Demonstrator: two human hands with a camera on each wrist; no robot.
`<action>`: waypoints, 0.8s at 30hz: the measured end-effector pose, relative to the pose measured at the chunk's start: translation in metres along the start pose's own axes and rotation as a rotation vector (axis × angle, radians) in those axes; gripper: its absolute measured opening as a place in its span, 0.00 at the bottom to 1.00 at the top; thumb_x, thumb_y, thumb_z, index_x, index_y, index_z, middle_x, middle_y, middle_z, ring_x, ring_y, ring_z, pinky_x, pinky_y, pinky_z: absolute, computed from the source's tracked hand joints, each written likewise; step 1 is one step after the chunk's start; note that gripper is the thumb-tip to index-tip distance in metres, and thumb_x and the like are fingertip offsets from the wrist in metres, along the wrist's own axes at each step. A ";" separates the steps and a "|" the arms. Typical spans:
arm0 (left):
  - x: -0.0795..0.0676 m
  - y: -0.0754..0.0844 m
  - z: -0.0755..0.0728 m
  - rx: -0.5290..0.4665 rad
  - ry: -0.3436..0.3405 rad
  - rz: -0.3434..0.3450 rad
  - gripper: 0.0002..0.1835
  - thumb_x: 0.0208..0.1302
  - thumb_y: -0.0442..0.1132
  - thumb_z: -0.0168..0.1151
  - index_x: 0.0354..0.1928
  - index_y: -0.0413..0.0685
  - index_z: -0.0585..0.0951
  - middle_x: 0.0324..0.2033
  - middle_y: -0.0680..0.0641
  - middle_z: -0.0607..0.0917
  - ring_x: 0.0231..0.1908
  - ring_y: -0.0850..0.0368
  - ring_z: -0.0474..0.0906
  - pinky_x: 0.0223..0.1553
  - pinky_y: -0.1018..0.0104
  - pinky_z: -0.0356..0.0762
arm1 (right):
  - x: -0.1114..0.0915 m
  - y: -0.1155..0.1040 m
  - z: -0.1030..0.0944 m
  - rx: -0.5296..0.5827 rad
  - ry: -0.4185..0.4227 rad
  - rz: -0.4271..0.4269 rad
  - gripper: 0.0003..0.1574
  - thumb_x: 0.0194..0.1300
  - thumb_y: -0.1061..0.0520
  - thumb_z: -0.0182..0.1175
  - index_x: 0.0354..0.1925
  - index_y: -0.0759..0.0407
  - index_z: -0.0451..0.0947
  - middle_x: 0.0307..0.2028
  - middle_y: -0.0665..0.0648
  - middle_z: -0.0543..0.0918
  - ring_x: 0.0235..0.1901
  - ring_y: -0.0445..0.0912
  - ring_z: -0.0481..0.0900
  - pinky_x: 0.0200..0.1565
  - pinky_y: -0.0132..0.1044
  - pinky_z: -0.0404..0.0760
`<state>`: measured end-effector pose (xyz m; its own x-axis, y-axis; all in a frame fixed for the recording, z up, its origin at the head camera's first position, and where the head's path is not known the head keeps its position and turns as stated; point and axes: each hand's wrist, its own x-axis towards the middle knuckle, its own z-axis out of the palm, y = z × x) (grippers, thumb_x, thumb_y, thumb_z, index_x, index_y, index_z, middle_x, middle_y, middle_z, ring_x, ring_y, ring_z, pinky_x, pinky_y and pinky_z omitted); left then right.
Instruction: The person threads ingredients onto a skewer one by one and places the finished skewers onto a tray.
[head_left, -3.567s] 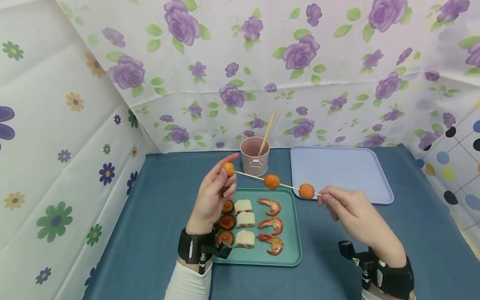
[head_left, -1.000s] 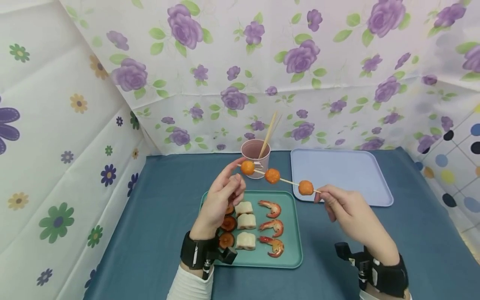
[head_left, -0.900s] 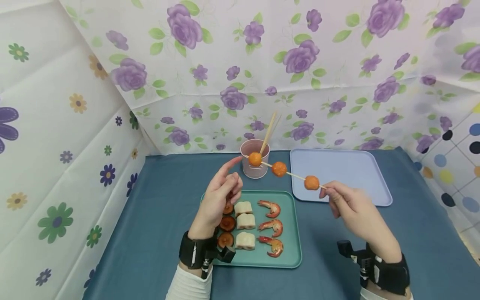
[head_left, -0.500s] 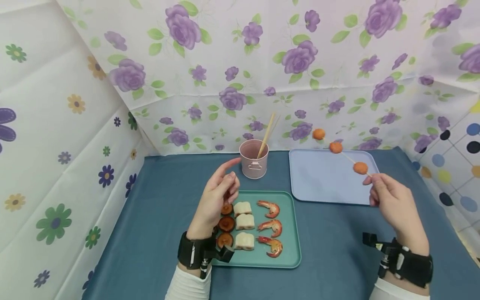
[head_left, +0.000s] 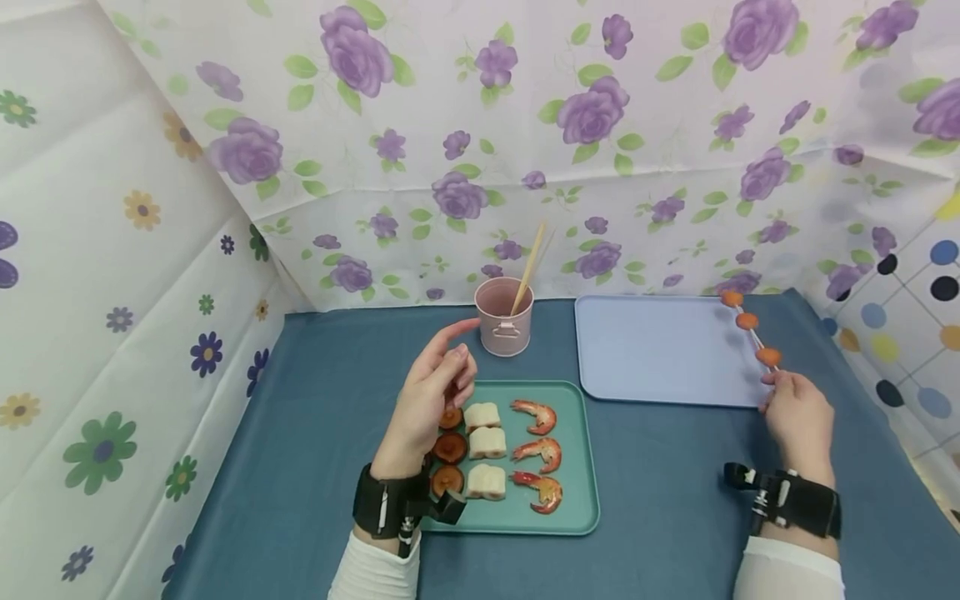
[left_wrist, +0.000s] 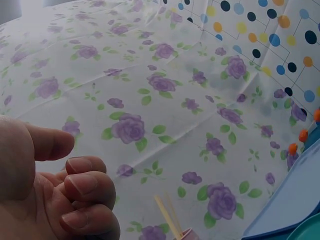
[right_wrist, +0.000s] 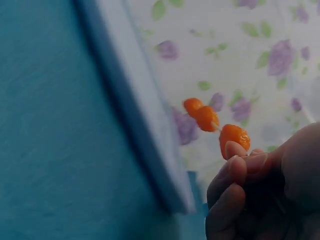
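A skewer of three orange balls (head_left: 747,321) is pinched at its lower end by my right hand (head_left: 801,421), over the right edge of the light blue tray (head_left: 652,350). The right wrist view shows the thumb and fingers of that hand (right_wrist: 260,180) close behind the nearest ball (right_wrist: 235,139). My left hand (head_left: 431,392) hovers over the far left corner of the green tray (head_left: 581,454). Its index finger points out, the other fingers are loosely curled, and nothing is in it. In the left wrist view this hand (left_wrist: 55,185) is likewise without any object.
On the green tray lie shrimps (head_left: 540,454), white pieces (head_left: 487,443) and brown round pieces (head_left: 450,447), partly hidden by the left hand. Behind it stands a pink bucket (head_left: 495,337) with thin sticks (head_left: 529,268). A flowered cloth (head_left: 465,200) hangs at the back.
The left hand came off the skewer's far ball and has since stayed almost still. My right hand carried the skewer rightward from in front of the bucket to the blue tray's right side.
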<state>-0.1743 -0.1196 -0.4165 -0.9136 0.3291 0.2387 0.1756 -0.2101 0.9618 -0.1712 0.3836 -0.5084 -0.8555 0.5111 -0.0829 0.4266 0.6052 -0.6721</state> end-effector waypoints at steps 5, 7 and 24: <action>0.000 0.000 0.000 0.005 -0.003 -0.004 0.24 0.89 0.46 0.44 0.78 0.45 0.66 0.26 0.47 0.64 0.19 0.55 0.57 0.22 0.63 0.55 | 0.003 0.011 0.011 0.006 -0.010 0.035 0.37 0.89 0.46 0.28 0.64 0.67 0.77 0.39 0.65 0.81 0.37 0.56 0.76 0.34 0.46 0.70; 0.000 0.000 0.000 0.004 -0.003 -0.006 0.24 0.89 0.46 0.44 0.78 0.44 0.66 0.26 0.47 0.64 0.19 0.55 0.57 0.22 0.65 0.56 | 0.003 0.013 0.013 0.003 -0.023 0.041 0.37 0.88 0.46 0.28 0.64 0.68 0.77 0.43 0.67 0.80 0.40 0.57 0.75 0.35 0.47 0.69; -0.001 0.002 0.003 0.003 -0.022 0.000 0.24 0.90 0.44 0.43 0.77 0.39 0.66 0.26 0.48 0.65 0.19 0.57 0.59 0.24 0.57 0.53 | -0.003 0.017 0.004 -0.025 -0.002 0.219 0.43 0.81 0.32 0.48 0.73 0.63 0.75 0.70 0.75 0.74 0.68 0.71 0.69 0.61 0.67 0.69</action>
<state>-0.1719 -0.1181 -0.4140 -0.9055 0.3491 0.2413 0.1766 -0.2070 0.9623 -0.1629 0.3903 -0.5222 -0.7421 0.6309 -0.2265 0.6096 0.4946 -0.6195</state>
